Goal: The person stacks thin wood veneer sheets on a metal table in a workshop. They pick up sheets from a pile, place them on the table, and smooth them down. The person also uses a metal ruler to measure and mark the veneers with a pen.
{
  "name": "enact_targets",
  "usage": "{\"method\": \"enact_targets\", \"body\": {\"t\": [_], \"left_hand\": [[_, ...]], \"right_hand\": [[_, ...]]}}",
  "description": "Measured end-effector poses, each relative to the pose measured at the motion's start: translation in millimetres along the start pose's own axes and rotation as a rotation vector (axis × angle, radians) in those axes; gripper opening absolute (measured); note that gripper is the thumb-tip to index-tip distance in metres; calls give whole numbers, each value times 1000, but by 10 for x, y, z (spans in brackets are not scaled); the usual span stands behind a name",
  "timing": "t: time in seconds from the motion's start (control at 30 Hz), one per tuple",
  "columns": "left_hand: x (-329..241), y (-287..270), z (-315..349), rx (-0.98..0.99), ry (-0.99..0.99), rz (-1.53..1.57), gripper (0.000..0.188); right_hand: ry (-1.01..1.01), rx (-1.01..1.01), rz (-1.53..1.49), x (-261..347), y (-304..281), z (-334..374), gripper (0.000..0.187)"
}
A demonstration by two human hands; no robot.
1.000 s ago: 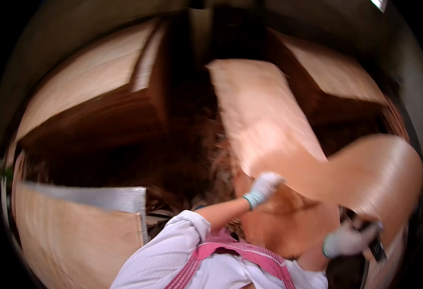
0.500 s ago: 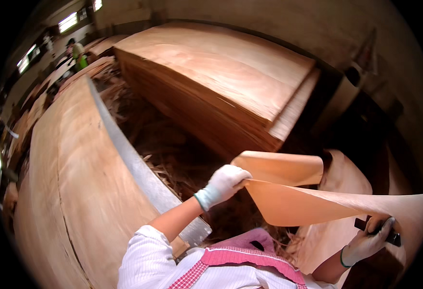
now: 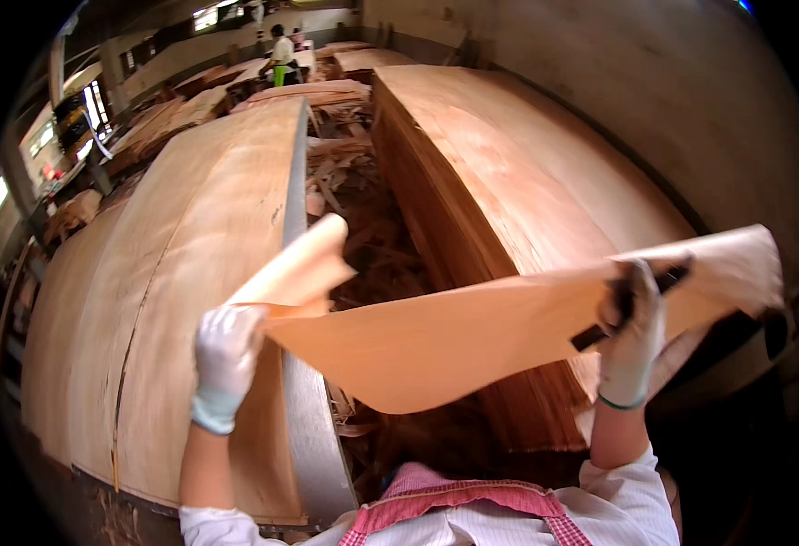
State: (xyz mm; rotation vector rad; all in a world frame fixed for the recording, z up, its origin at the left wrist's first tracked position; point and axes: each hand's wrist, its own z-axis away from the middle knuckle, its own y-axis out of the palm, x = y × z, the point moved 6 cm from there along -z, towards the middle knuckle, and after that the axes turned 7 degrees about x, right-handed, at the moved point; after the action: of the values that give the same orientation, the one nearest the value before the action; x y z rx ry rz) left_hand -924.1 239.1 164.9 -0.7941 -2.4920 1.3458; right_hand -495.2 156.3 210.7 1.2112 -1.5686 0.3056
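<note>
The left hand, in a white knit glove with a pale teal cuff (image 3: pixel 226 364), has its grip closed on the near left end of a thin, pale-orange sheet of wood veneer (image 3: pixel 436 337). The right hand, in a white glove with a dark green cuff (image 3: pixel 631 355), is wrapped round a flat black bar-like tool (image 3: pixel 589 338) against the sheet; whether its fingers also pinch the veneer, I cannot tell. The sheet sags in the air between the hands, probably gripped well apart because it is limp. Below lie curled brown wood scraps (image 3: pixel 335 182), between broad, pale wood sheets edged with a grey metal strip (image 3: pixel 313 446) and a tall, reddish-brown veneer stack (image 3: pixel 499 164), its layers presumably kept flat by lying squarely. No label or writing is readable.
</note>
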Motion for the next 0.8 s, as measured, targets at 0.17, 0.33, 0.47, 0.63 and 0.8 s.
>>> {"method": "enact_targets", "body": {"t": [0.17,0.33,0.47,0.63,0.8], "left_hand": [[12,-650,25,52,-293,-330,37],[258,-655,-176,64,-505,-436,27],[836,-339,-460,107,-656,-569,25],[1815,0,-1034,125,-784,-685,19],[2319,41,-1706,8,-777,-826,18]], "right_hand": [[426,391,-90,-1160,883,-978,19],[644,702,-137,-2505,2179,-1651,19],[697,949,-167,-3439,3583,-2174,25],[667,1134,-151,-4071,5273,-2895,34],[534,1276,-326,-4254,6478,-3616,25]]}}
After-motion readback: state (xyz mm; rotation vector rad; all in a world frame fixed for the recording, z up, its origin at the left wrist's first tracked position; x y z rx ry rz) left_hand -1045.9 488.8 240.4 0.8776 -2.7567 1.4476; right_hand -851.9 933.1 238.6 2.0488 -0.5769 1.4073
